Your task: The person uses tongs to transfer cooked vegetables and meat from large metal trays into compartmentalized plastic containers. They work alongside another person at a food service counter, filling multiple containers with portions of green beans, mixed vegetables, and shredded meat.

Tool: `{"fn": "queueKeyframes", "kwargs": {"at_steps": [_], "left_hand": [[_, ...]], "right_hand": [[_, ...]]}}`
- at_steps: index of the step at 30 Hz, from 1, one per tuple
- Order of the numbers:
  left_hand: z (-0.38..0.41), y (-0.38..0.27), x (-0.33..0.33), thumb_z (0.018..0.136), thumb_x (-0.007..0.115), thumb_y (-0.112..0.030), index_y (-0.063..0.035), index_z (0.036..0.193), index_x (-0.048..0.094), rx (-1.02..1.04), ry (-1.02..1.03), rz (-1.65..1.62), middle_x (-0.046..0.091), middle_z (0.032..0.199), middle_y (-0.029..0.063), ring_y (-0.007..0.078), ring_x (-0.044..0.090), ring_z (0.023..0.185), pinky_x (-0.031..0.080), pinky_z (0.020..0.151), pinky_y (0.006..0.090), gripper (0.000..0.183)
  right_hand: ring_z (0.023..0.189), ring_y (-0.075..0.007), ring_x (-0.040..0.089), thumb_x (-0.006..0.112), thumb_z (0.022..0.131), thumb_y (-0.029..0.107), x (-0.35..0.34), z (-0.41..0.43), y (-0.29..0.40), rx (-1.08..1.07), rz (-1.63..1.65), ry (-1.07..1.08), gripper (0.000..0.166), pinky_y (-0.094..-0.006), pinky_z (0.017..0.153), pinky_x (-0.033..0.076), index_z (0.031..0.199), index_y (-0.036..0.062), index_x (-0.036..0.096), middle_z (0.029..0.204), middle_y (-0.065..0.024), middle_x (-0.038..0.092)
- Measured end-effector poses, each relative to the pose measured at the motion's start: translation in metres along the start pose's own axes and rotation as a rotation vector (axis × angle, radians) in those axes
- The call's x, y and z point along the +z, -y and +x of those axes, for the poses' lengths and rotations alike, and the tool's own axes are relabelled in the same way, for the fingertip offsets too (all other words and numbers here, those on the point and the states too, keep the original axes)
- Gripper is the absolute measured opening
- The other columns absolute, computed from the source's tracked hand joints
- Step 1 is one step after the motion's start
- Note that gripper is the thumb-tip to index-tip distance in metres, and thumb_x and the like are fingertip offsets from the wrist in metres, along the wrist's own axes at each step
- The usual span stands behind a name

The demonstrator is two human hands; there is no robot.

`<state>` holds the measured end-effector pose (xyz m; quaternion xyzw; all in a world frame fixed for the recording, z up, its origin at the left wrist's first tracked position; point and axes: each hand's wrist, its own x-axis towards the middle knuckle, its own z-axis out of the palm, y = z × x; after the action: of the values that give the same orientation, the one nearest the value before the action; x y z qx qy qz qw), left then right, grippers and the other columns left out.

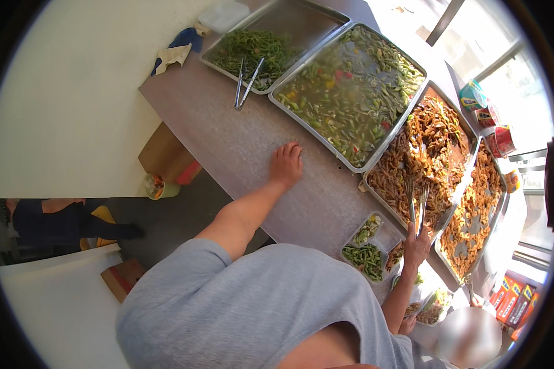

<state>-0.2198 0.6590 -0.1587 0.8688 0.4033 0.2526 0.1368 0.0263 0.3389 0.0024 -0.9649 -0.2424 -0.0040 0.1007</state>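
Note:
My right hand point(417, 249) grips metal tongs point(416, 203), whose tips reach into a tray of shredded brown food in sauce point(436, 133). Below that tray lies a clear compartment container point(388, 226) with green vegetables and some brown food in separate sections. My left hand point(286, 163) rests on the grey table point(240, 152), fingers curled together and nothing in them. Beyond it stands a metal tray of pale green sliced vegetables in liquid point(346, 97). Farther up, a second pair of tongs point(248, 85) leans on the rim of a tray holding leafy greens point(254, 50).
At right a co-worker's hand point(476, 300) holds a utensil at a tray of orange-brown pieces point(473, 207); filled containers point(434, 306) stand nearby. Instant-noodle tubs point(473, 95) line the window. A cardboard box point(164, 152) and a bin point(162, 188) stand left, with another person point(51, 221) beyond.

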Motion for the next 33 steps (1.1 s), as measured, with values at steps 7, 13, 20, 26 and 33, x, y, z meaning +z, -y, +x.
{"fn": "queueKeyframes", "kwargs": {"at_steps": [7, 13, 20, 26, 33], "left_hand": [[0.002, -0.004, 0.001, 0.08, 0.058, -0.016, -0.0127, 0.106, 0.053, 0.008, -0.009, 0.0, 0.049, 0.12, 0.0064, 0.0287, 0.046, 0.11, 0.036, 0.093, 0.0434, 0.027], [-0.006, 0.001, 0.0, 0.081, 0.058, -0.014, -0.0098, 0.108, 0.054, 0.014, 0.01, -0.012, 0.05, 0.119, 0.0074, 0.0288, 0.048, 0.109, 0.039, 0.09, 0.0434, 0.027], [-0.003, 0.005, -0.002, 0.081, 0.058, -0.016, -0.0125, 0.108, 0.053, -0.023, 0.064, -0.15, 0.048, 0.123, 0.0068, 0.0279, 0.044, 0.113, 0.035, 0.094, 0.0438, 0.028], [0.001, 0.004, -0.003, 0.083, 0.056, -0.018, -0.012, 0.113, 0.053, 0.005, 0.059, -0.178, 0.049, 0.123, 0.0067, 0.0294, 0.044, 0.116, 0.033, 0.096, 0.0435, 0.031], [0.008, 0.049, 0.013, 0.09, 0.059, -0.027, -0.0056, 0.119, 0.05, -0.209, 0.086, -0.719, 0.054, 0.115, 0.0096, 0.0244, 0.052, 0.105, 0.039, 0.091, 0.0396, 0.037]], "right_hand": [[0.088, -0.0345, 0.063, 0.066, 0.085, 0.04, 0.029, -0.02, 0.052, 0.22, 0.226, -0.057, 0.068, -0.0439, 0.078, 0.046, 0.132, -0.0044, 0.044, 0.091, -0.0195, 0.065], [0.131, -0.0394, 0.038, 0.068, 0.083, 0.038, 0.048, -0.016, 0.087, 0.214, 0.221, 0.189, 0.079, -0.0433, 0.106, 0.033, 0.139, -0.006, 0.034, 0.139, -0.0266, 0.042], [0.118, -0.0377, 0.05, 0.068, 0.083, 0.035, 0.05, -0.024, 0.119, 0.286, 0.166, 0.075, 0.072, -0.0432, 0.099, 0.039, 0.136, -0.0041, 0.039, 0.126, -0.0234, 0.053], [0.105, -0.0284, 0.059, 0.065, 0.087, 0.037, 0.008, -0.057, 0.171, 0.245, 0.569, 0.028, 0.059, -0.0387, 0.089, 0.047, 0.125, -0.0061, 0.05, 0.117, -0.0188, 0.06], [0.118, -0.0309, 0.052, 0.039, 0.089, 0.069, -0.005, -0.102, 0.21, 0.466, 2.564, 0.51, 0.085, -0.0498, 0.102, 0.04, 0.134, -0.0033, 0.042, 0.134, -0.0205, 0.048]]}}
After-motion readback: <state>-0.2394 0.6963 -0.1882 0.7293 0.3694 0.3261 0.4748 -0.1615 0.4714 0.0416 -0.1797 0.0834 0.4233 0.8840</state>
